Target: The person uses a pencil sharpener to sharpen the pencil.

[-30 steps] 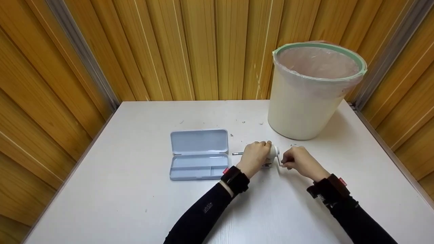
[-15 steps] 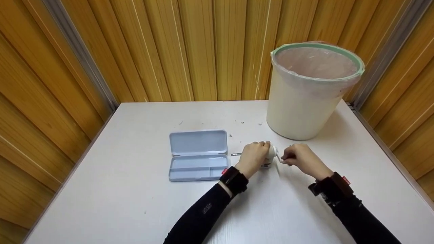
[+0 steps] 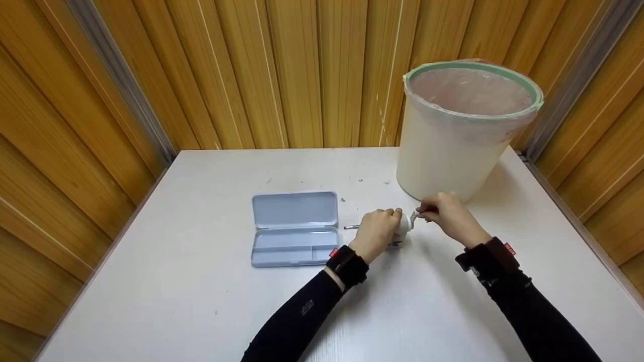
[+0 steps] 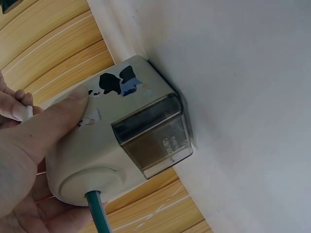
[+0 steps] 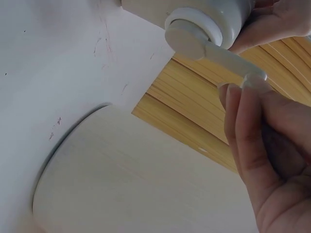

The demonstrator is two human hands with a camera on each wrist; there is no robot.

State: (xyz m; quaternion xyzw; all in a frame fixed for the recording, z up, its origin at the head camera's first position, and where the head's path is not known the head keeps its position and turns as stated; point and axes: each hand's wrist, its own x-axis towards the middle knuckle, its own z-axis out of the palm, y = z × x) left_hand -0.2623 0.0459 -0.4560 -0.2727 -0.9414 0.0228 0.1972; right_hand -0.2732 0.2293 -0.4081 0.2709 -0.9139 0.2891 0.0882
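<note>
A white crank pencil sharpener [image 4: 97, 141] with cartoon stickers and a smoky shavings drawer [image 4: 158, 138] stands on the table. My left hand [image 3: 375, 235] grips it from above, thumb across one side and fingers round the other. A green pencil [image 4: 98, 211] sticks out of its round front; in the head view only the pencil's end shows, left of the hand. My right hand [image 3: 450, 218] pinches the knob of the crank handle [image 5: 235, 63] between thumb and fingertips. The crank points up and away, toward the bin. The pencil's tip is hidden inside the sharpener.
An open light-blue pencil case [image 3: 295, 247] with divided compartments lies left of the sharpener. Behind my right hand stands a large cream bin [image 3: 448, 151] with a green rim and plastic liner. Small bits of debris dot the white table [image 3: 201, 226]. Wood-patterned walls enclose the back and sides.
My right hand has swung the crank from pointing down toward me, up and away to the far side. The left hand, sharpener and pencil case stay in place.
</note>
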